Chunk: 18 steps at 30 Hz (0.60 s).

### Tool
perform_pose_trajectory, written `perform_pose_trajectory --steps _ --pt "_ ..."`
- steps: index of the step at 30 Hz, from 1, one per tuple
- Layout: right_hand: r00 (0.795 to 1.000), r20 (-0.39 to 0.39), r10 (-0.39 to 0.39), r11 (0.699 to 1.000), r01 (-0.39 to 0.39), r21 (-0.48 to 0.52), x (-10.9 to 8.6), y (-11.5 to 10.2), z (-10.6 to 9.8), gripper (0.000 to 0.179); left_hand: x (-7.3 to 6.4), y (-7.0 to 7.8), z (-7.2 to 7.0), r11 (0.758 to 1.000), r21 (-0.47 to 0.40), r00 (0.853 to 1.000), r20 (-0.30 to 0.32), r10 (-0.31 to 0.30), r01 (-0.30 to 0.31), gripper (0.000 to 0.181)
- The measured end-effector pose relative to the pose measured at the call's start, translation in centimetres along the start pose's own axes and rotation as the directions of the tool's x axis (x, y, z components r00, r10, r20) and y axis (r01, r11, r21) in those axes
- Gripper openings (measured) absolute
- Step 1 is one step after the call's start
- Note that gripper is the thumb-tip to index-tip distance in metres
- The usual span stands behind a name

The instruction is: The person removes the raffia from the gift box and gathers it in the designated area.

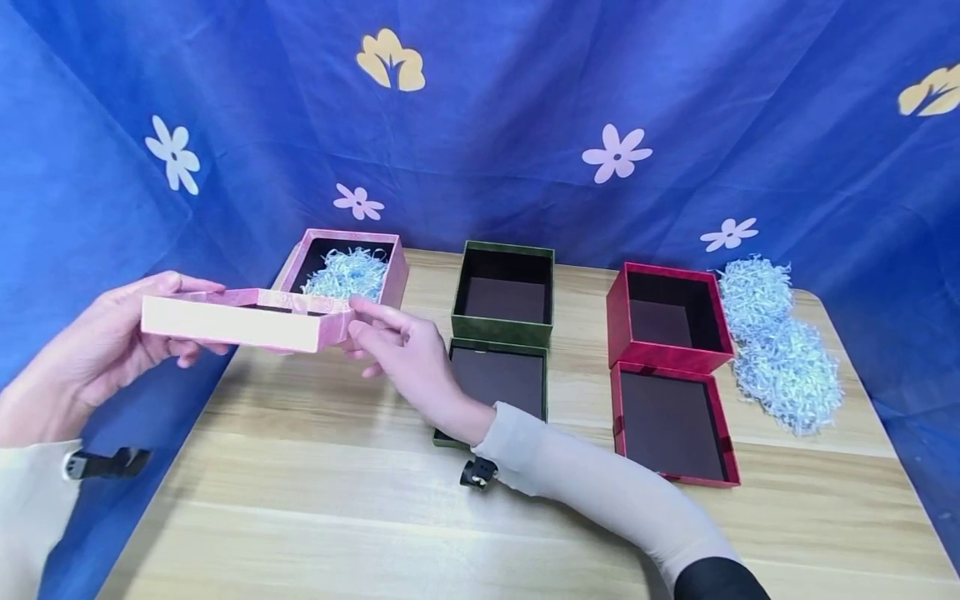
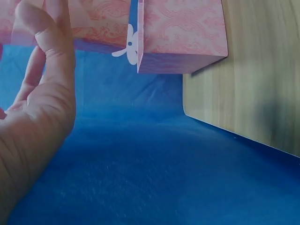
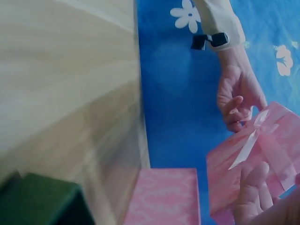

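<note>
A pink patterned box lid is held up in the air, its hollow underside partly visible. My left hand grips its left end, and my right hand pinches the right corner between thumb and fingers. On the lid's outer face, the right wrist view shows a pale ribbon bow. Just behind the lid stands the matching pink box, uncovered, with light blue shredded paper inside. The lid hides the box's lower front in the head view; in the left wrist view, the box wall is next to the lid.
A green box stands uncovered at the middle back, its lid before it, partly behind my right arm. Further right are a red box and its lid. Shredded paper piles lie at the right edge. Blue cloth hangs behind.
</note>
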State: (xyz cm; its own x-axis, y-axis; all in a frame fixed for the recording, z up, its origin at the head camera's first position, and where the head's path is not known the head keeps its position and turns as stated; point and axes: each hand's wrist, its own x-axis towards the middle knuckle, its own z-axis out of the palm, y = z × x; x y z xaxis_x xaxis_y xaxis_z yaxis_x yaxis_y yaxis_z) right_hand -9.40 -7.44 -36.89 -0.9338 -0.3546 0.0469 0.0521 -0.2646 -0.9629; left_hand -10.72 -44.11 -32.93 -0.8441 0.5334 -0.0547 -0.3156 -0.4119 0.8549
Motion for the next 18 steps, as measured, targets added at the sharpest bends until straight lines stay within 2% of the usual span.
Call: perform_pose_trajectory --steps 6,11,14,18 --pt "0.995 0.016 0.094 0.99 -0.095 0.103 -0.9 0.3 0.3 0.043 -1.9 -1.3 -0.5 0.992 0.121 0.999 -0.028 0.044 -0.041 0.052" --pt "0.994 0.029 0.11 0.991 -0.112 0.074 -1.4 1.0 0.6 0.045 -3.1 -2.6 -1.0 0.977 0.201 0.996 -0.05 0.079 -0.067 0.056" --pt "0.992 0.025 0.123 0.991 -0.124 0.046 -1.7 1.5 0.8 0.047 -3.4 -3.6 -1.6 0.973 0.211 0.995 -0.008 0.101 -0.097 0.059" --pt "0.992 0.001 0.127 0.992 -0.127 0.001 -2.2 2.4 0.8 0.051 -3.4 -5.0 -2.3 0.972 0.196 0.988 0.108 0.109 -0.129 0.066"
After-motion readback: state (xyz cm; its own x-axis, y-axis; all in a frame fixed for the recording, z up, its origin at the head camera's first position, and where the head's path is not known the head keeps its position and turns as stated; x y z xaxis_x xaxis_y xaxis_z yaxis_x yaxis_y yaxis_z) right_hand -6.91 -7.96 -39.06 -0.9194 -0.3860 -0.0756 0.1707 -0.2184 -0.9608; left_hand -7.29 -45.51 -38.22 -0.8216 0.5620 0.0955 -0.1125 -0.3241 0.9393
